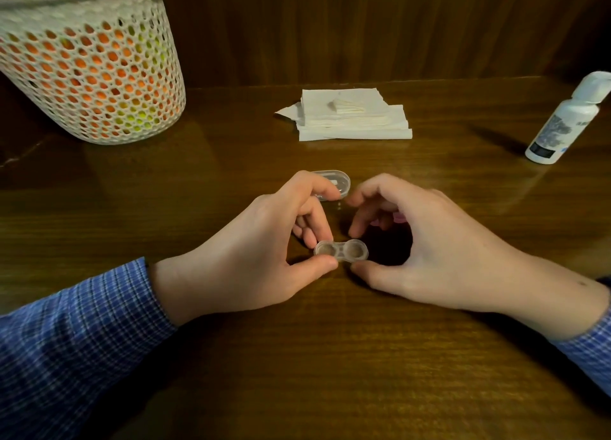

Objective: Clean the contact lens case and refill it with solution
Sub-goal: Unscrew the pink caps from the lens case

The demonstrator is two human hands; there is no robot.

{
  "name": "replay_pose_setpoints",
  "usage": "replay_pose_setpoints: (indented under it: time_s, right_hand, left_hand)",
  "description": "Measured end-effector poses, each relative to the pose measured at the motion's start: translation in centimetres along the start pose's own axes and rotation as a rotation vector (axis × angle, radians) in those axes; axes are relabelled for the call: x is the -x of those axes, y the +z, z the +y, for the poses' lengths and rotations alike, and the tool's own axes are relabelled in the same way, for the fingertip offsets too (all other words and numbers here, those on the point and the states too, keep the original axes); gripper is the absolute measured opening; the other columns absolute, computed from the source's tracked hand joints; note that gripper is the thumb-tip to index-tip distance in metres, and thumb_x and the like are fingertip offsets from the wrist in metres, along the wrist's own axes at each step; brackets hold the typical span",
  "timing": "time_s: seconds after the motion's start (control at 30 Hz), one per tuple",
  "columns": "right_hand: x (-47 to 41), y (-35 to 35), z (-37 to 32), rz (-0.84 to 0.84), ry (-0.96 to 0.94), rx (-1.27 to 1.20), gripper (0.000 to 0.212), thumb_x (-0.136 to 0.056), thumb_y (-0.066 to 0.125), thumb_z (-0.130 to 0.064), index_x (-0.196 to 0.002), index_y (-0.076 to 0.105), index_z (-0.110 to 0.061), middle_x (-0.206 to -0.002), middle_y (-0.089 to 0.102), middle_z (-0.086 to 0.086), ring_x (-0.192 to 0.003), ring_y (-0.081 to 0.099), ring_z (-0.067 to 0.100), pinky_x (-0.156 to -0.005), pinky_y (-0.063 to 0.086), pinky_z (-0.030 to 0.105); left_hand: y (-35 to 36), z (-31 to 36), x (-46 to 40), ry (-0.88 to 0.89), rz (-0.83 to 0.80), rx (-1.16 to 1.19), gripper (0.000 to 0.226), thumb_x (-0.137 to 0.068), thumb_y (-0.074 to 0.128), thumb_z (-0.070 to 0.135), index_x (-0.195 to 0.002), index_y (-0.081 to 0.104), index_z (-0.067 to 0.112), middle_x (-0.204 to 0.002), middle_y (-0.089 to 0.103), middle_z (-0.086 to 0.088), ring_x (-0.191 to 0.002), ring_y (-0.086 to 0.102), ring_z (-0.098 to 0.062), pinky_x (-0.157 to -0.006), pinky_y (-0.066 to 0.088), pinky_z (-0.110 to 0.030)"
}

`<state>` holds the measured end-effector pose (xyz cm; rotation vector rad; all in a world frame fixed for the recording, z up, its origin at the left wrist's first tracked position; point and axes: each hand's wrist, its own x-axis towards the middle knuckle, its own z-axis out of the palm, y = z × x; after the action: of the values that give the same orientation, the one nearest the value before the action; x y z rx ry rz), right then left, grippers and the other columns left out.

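left hand [264, 241] pinching, right hand [429, 241] curled, thumbs nearly touching.

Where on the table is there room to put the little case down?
Bare wood lies in front of both hands, and between the tissues and the white bottle. It is crowded around the lens case, between the left hand and right hand.

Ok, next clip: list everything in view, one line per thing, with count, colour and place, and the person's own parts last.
lens case: 1, clear, two open wells, table centre, between the hands
clear lid: 1, transparent, behind the left fingers
pink item: partly hidden under the right hand, cannot tell what
tissues: 1 stack, white, far centre
bottle: 1, white, far right, upright
basket: 1, white mesh, orange and green contents, far left
table: 1, dark wood
sleeves: 2, blue check
left hand: pinches the case's left end
right hand: fingers curled above the case's right end
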<state>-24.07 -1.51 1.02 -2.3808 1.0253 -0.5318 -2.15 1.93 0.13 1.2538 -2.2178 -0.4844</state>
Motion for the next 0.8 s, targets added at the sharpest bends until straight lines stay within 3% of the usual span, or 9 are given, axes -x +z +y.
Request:
replay_pose_setpoints:
  time_s: [0.33, 0.53, 0.6, 0.73, 0.8]
  right_hand:
    - [0.1, -0.3, -0.1, 0.090, 0.031, -0.180, 0.064, -0.072, 0.084, -0.034, -0.126, 0.050, -0.034, -0.094, 0.075, -0.019, -0.092, 0.069, 0.001, -0.086, 0.044, 0.007]
    - [0.3, -1.5, -3.7, 0.179, 0.002, -0.260, 0.076, -0.066, 0.082, -0.039, -0.133, 0.048, -0.033, -0.095, 0.076, -0.019, -0.091, 0.070, 0.007, -0.079, 0.056, 0.020]
    - [0.2, -1.7, -5.9, 0.195, -0.039, -0.241, 0.075, -0.066, 0.082, -0.040, -0.132, 0.047, -0.036, -0.096, 0.075, -0.023, -0.093, 0.068, 0.004, -0.077, 0.055, 0.017]
    - [-0.2, -1.0, -11.3, 0.181, -0.122, -0.201, 0.076, -0.068, 0.084, -0.041, -0.135, 0.047, -0.037, -0.095, 0.072, -0.029, -0.095, 0.066, 0.001, -0.077, 0.054, 0.013]
    - [-0.4, 0.2, -14.3, 0.164, -0.167, -0.195, 0.077, -0.069, 0.086, -0.042, -0.135, 0.047, -0.038, -0.095, 0.071, -0.031, -0.095, 0.065, -0.002, -0.079, 0.055, 0.012]
  left_hand:
    - [-0.8, 0.7, 0.1, 0.024, 0.092, 0.072, 0.071, -0.078, 0.081, 0.030, -0.137, 0.044, 0.013, -0.090, 0.071, 0.010, -0.090, 0.071, -0.010, -0.080, 0.058, -0.026]
    - [-3.1, 2.0, 2.9, -0.121, 0.224, 0.291, 0.087, -0.068, 0.087, 0.027, -0.141, 0.041, 0.015, -0.102, 0.074, 0.005, -0.100, 0.073, -0.018, -0.084, 0.061, -0.031]
    - [-3.7, 2.3, 5.2, -0.184, 0.314, 0.460, 0.090, -0.066, 0.089, 0.026, -0.141, 0.042, 0.016, -0.108, 0.076, 0.002, -0.105, 0.073, -0.021, -0.088, 0.061, -0.032]
    - [-4.0, 3.9, 10.8, -0.255, 0.654, 0.906, 0.082, -0.065, 0.087, 0.020, -0.138, 0.049, 0.016, -0.117, 0.076, -0.008, -0.111, 0.073, -0.026, -0.086, 0.059, -0.028]
    - [-3.5, 4.8, 13.5, -0.269, 0.787, 1.067, 0.082, -0.064, 0.089, 0.019, -0.138, 0.052, 0.016, -0.120, 0.075, -0.009, -0.116, 0.071, -0.025, -0.092, 0.058, -0.032]
